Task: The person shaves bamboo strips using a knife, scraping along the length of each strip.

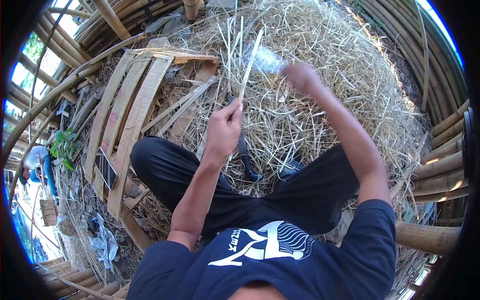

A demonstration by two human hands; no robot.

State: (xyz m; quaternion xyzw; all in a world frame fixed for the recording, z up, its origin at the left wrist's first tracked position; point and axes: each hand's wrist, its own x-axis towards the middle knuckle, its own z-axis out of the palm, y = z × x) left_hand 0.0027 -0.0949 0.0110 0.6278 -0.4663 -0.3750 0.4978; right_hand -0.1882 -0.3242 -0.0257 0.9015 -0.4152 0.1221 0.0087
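My left hand (225,129) is closed around the lower end of a thin, pale bamboo strip (251,62), which points up and away from me. Farther forward on the right, my right hand (301,79) is closed and blurred by motion. At its fingers is a whitish, see-through shape (266,61), perhaps plastic or a smeared blade; I cannot tell which. Several other thin strips stand behind the held one. A dark, long-handled tool (244,152) lies between my legs, below my left hand, its far end partly hidden.
Bamboo shavings (345,65) form a wide heap in front. To the left, a slatted wooden pallet (117,107) carries a phone (106,167). Bamboo poles (442,172) line the right side. Another person (40,162) is bent over at far left, near a green plant (64,145).
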